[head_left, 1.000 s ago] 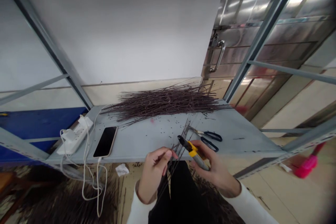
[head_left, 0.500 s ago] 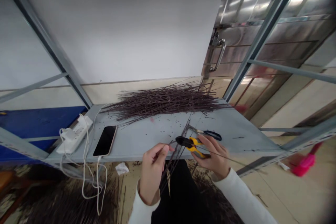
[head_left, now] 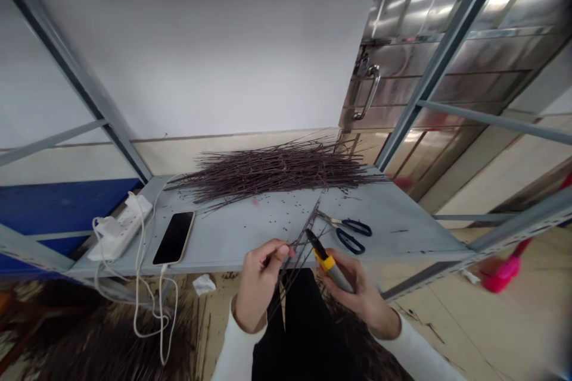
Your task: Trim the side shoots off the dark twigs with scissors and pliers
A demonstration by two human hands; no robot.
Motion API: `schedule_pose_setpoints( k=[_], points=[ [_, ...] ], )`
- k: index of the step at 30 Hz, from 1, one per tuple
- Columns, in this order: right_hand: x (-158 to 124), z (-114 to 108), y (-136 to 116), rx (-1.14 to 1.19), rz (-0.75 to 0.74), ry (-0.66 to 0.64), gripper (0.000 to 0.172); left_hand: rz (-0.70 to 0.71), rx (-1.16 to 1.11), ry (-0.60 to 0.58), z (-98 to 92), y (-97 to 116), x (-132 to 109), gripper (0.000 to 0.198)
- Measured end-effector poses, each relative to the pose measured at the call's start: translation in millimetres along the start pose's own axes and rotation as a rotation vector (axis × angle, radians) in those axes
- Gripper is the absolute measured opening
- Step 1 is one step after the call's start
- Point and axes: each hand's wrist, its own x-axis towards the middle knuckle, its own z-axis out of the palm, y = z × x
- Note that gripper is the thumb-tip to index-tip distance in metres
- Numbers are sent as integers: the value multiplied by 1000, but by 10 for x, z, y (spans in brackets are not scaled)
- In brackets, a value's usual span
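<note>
Left hand pinching the twigs, right hand gripping the cutters: I'd hold stems taut, blades square.

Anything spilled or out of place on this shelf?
Dark clippings are strewn across the grey shelf before the twig pile. A crumpled white scrap lies on the floor below its front edge. The left hand grips stems, the right hand cutters; neither looks damaged.

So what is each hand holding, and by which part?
The left hand pinches thin dark twigs partway along their length. The right hand grips the yellow-and-black clippers by the handle end, nose toward the twigs.
</note>
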Motion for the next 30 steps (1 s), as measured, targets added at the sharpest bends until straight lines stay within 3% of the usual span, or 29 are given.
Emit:
schedule_pose_setpoints(
  k=[5,7,8,10,13,15,19,26,30],
  points=[
    [-35,87,13,661,191,-461,36,-18,-96,-128,38,58,5,31],
    [-46,107,37,789,231,-531,38,-19,-120,-169,29,64,13,32],
    [-51,112,43,778,226,-509,38,-20,-126,-177,19,61,15,32],
    [-55,103,41,595,166,-341,36,-21,-126,-179,-8,44,15,33],
    [-40,37,29,112,-13,8,31,-32,-84,-149,-43,13,-4,33],
    [-13,-29,33,-196,-153,141,34,-44,-61,-129,-49,2,-22,34],
    [61,-148,43,-632,-431,270,38,-72,-72,-108,-26,8,-43,36],
    [184,-277,73,-1062,-733,515,39,-123,-102,-61,-5,19,-27,37],
    [264,-250,270,-1224,-768,668,35,-189,-127,-59,49,17,-13,37]
  ],
)
